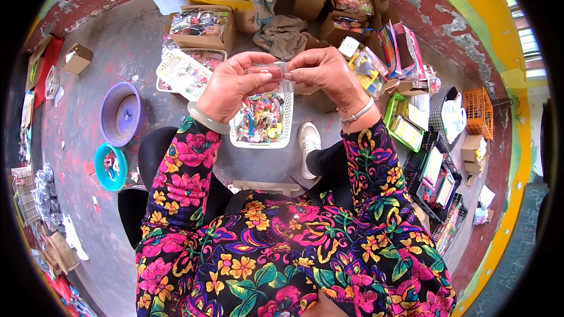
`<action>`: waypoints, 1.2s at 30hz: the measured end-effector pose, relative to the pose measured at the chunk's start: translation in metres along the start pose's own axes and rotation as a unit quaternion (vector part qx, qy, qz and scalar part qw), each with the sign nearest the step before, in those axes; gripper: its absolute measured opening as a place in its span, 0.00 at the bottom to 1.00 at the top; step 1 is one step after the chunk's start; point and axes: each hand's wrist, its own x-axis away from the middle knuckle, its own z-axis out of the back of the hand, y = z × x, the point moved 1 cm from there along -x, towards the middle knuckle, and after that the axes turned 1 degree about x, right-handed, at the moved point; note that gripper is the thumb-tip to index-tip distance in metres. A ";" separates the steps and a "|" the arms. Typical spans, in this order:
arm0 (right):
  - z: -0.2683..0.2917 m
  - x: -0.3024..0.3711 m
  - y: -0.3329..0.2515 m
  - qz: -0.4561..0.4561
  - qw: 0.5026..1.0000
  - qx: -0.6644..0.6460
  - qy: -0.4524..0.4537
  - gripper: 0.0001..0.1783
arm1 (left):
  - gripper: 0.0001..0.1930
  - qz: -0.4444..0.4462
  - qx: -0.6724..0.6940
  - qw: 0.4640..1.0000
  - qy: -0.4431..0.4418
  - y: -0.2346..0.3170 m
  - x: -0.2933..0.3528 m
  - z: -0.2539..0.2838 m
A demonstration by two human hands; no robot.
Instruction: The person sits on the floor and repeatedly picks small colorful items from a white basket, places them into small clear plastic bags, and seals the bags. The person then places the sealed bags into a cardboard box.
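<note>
One small clear bag (281,70) is held between left hand (235,81) and right hand (326,76) — right end pinched, left part in curled grip. Over the far edge of the white basket (261,144) it is seen — long axis seemingly laid sideways; its mouth's direction cannot be told.

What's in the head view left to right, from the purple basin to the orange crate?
Purple basin → left hand → clear plastic bag → right hand → green basket → orange crate
</note>
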 end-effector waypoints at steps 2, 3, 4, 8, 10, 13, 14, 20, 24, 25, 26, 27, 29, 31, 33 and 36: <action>0.000 0.001 0.000 -0.012 0.999 -0.031 0.006 0.06 | 0.15 -0.010 -0.007 1.000 -0.005 0.001 -0.001 -0.001; -0.001 0.001 0.000 -0.011 0.999 -0.035 0.010 0.06 | 0.15 -0.016 -0.010 1.000 -0.007 0.001 0.000 -0.001; -0.002 0.001 0.001 -0.011 0.999 -0.039 0.015 0.06 | 0.15 -0.018 -0.011 1.000 -0.009 0.001 0.000 -0.001; -0.005 0.000 0.004 -0.010 0.999 0.000 0.038 0.05 | 0.16 -0.030 -0.024 0.999 -0.004 -0.001 0.000 -0.002; -0.007 0.000 0.003 0.001 0.997 0.061 0.042 0.06 | 0.16 -0.033 -0.032 0.999 0.000 -0.003 -0.001 0.000; -0.009 -0.001 0.005 0.052 0.988 0.132 0.059 0.06 | 0.16 -0.036 -0.041 0.998 0.002 -0.004 -0.002 0.001; -0.009 -0.001 0.007 0.074 0.983 0.152 0.066 0.06 | 0.15 -0.038 -0.047 0.998 0.003 -0.004 -0.003 0.000; -0.012 -0.005 0.022 0.010 0.994 0.018 0.109 0.06 | 0.15 -0.037 -0.065 0.997 0.014 -0.003 -0.004 0.000; -0.015 -0.004 0.021 -0.045 0.986 -0.125 0.105 0.06 | 0.14 -0.048 -0.081 0.995 0.016 -0.008 -0.006 0.004; -0.013 -0.006 0.024 -0.048 0.983 -0.139 0.105 0.05 | 0.13 -0.040 -0.086 0.995 0.022 -0.009 -0.007 0.004; -0.012 -0.006 0.026 -0.052 0.981 -0.153 0.105 0.05 | 0.12 -0.032 -0.091 0.995 0.028 -0.008 -0.006 0.002; -0.013 -0.005 0.025 -0.054 0.981 -0.151 0.113 0.06 | 0.12 -0.025 -0.097 0.994 0.034 -0.007 -0.006 0.001; -0.015 -0.002 0.020 -0.057 0.979 -0.145 0.130 0.06 | 0.11 -0.027 -0.098 0.994 0.038 -0.007 -0.005 0.000; -0.007 -0.002 0.016 -0.094 0.978 -0.176 0.059 0.07 | 0.12 -0.020 -0.093 0.995 0.035 -0.006 -0.003 0.000; 0.001 -0.001 0.013 -0.122 0.975 -0.184 0.011 0.08 | 0.12 -0.003 -0.081 0.996 0.024 -0.004 -0.001 0.001; 0.009 0.000 0.010 -0.135 0.979 -0.149 -0.041 0.10 | 0.12 0.026 -0.063 0.998 -0.010 0.003 0.004 -0.005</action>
